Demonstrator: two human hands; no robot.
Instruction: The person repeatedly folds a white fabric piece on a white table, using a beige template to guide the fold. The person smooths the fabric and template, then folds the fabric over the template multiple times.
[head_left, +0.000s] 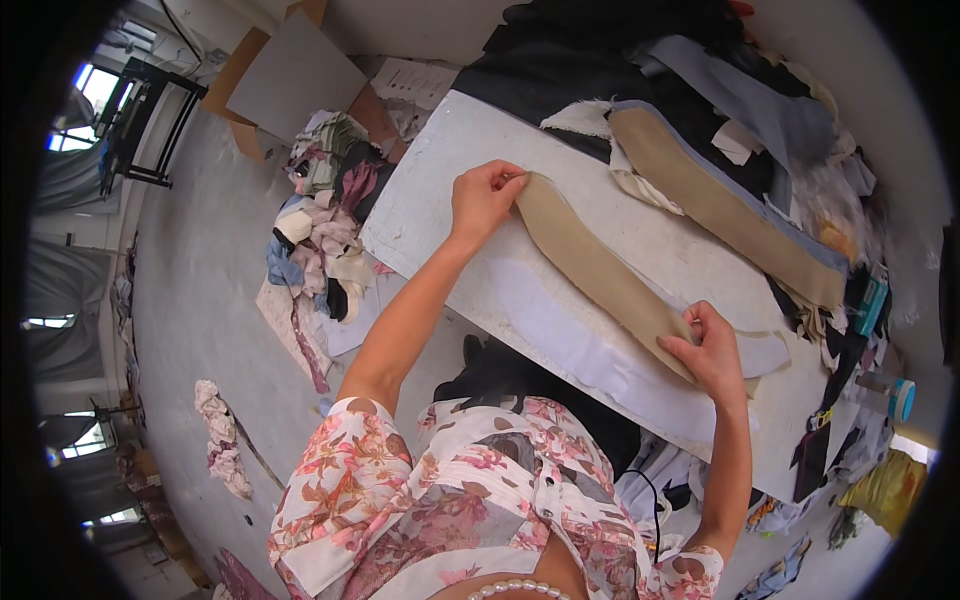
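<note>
A long curved strip of tan fabric [600, 270] lies across the pale worktable in front of me. My left hand [486, 202] pinches its far left end between thumb and fingertips. Toward the strip's other end, my right hand [712, 348] grips its edges, with the thumb on the near side and fingers on the far side. A white curved fabric piece [570, 325] lies flat on the table along the near side of the strip. Past my right hand, another pale end [765, 352] with a tan edge sticks out; its layering is partly hidden by the hand.
The worktable [430, 150] carries a stack of tan strips [720, 215] with blue-grey edges at the far right. Dark and grey cloth [700, 80] is heaped behind it. Scraps [330, 240] and a cardboard box [290, 80] stand left. A blue-capped container [900, 398] is at right.
</note>
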